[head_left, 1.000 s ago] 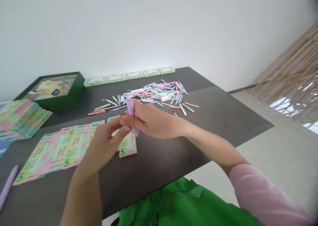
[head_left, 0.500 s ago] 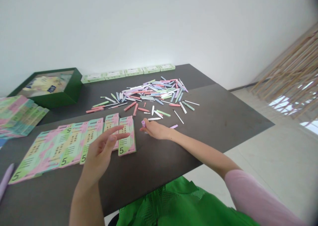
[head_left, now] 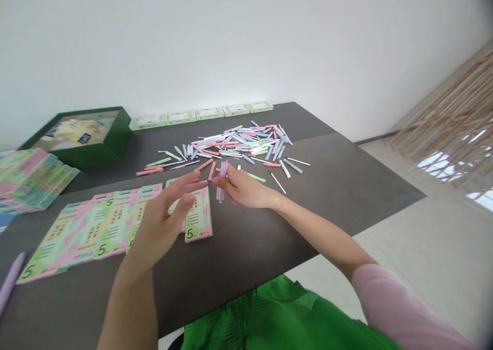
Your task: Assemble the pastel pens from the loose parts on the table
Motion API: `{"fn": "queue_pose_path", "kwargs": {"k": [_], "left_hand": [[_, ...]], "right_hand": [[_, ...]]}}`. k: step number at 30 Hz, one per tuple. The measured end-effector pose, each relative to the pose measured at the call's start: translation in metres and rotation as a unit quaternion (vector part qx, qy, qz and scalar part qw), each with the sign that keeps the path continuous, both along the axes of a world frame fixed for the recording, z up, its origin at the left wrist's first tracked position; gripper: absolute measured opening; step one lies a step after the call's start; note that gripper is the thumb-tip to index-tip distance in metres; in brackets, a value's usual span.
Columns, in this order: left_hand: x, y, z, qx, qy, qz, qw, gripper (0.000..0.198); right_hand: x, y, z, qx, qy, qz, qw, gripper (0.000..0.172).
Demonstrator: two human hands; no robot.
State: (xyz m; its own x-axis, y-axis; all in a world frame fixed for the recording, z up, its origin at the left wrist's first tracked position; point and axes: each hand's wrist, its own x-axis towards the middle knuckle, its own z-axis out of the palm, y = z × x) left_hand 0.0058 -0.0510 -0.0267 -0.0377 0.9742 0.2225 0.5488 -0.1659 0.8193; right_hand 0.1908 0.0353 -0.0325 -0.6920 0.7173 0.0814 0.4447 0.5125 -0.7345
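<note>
My right hand point(head_left: 248, 187) is closed around a light purple pen point(head_left: 224, 169) and holds it upright above the table. A pale, partly see-through end shows below the fingers; whether this is one piece or several I cannot tell. My left hand point(head_left: 156, 221) is open with fingers stretched toward my right hand, its fingertips close to the pen. Under the left hand lies a row of flat pink and green printed packs point(head_left: 115, 224) marked 5, partly hidden by it. A loose pile of pastel pens and pen parts point(head_left: 246, 143) spreads behind both hands.
A green open box point(head_left: 111, 142) with packets inside stands at the back left. Stacked printed packs point(head_left: 42, 180) are in front of it. Slim green boxes point(head_left: 181, 116) line the wall. A large purple pen-shaped thing point(head_left: 11, 283) lies at the left. The table edge point(head_left: 370, 231) runs along the right.
My right hand has risen away from me with the purple pen. A purple piece beside its wrist no longer shows on the table. My left hand has shifted slightly up and right, nearer the right.
</note>
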Motion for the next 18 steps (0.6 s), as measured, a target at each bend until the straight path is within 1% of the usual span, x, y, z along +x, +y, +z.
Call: {"fn": "queue_pose_path", "kwargs": {"k": [3,5,8,10,12,13,14,15,18], "left_hand": [[0.003,0.013,0.024,0.014,0.011,-0.013,1.000,0.056],[0.004,0.019,0.038,0.029,0.017,-0.015,0.999,0.057],[0.004,0.023,0.050,0.076,-0.047,-0.020,0.996,0.049],[0.003,0.021,0.050,0.102,-0.111,-0.016,0.988,0.041],[0.001,0.016,0.043,0.095,-0.143,-0.012,0.985,0.039],[-0.001,0.013,0.037,0.086,-0.149,-0.007,0.985,0.039],[-0.003,0.009,0.029,0.074,-0.151,0.000,0.986,0.040],[-0.005,0.005,0.021,0.063,-0.147,0.009,0.987,0.041],[-0.011,-0.008,-0.002,0.035,-0.135,0.029,0.990,0.038]], "right_hand": [[0.001,-0.002,0.039,0.002,0.026,0.037,0.999,0.022],[0.001,-0.002,0.057,0.008,0.049,0.073,0.996,0.026],[0.002,-0.002,0.075,0.009,0.082,0.111,0.990,0.031],[0.003,-0.001,0.078,0.018,0.093,0.101,0.990,0.030],[0.003,0.000,0.070,0.056,0.074,0.078,0.993,0.024],[0.003,0.002,0.061,0.076,0.050,0.069,0.993,0.019],[0.002,0.004,0.048,0.094,0.015,0.063,0.993,0.016],[0.002,0.006,0.033,0.096,-0.022,0.065,0.993,0.017],[-0.003,0.017,-0.018,0.082,-0.078,0.061,0.992,0.022]]}}
